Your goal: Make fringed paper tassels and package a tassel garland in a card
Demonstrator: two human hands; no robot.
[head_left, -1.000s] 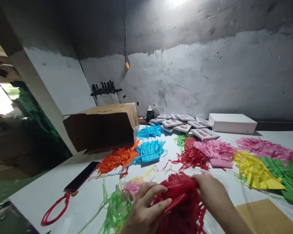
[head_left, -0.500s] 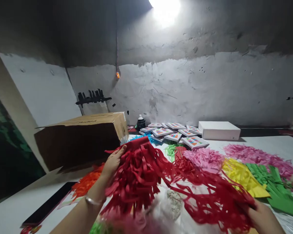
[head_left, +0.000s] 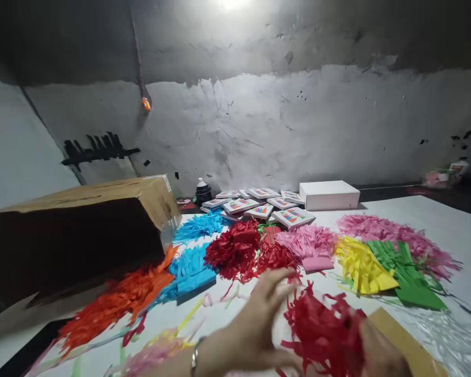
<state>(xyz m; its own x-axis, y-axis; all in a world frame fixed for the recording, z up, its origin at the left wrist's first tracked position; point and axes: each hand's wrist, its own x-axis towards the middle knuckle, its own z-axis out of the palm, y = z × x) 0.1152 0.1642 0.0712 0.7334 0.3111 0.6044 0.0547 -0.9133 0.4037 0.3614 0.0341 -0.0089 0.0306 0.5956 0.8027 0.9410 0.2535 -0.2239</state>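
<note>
My right hand (head_left: 380,345), blurred, is closed round a bunch of red fringed paper (head_left: 324,330) near the front edge. Just left of that bunch is my left hand (head_left: 259,319), fingers spread and curved toward it, with a silver bangle at the wrist. Another red fringed pile (head_left: 237,248) lies on the white table beyond my left hand. Blue fringed paper (head_left: 192,269) and orange fringed paper (head_left: 129,293) lie to the left. Pink fringe (head_left: 308,243), yellow fringe (head_left: 363,267) and green fringe (head_left: 408,277) spread out on the right.
A large open cardboard box (head_left: 157,209) stands at the left. Flat printed boxes (head_left: 259,209) are piled at the back beside a white box (head_left: 329,195) and a dark bottle (head_left: 202,192). A black flat object (head_left: 35,348) lies front left; clear plastic (head_left: 443,335) lies front right.
My left hand has let go of its red fringe, which now lies on the table, and has moved right and down. My right hand has come inward with its red bunch. The view has turned right.
</note>
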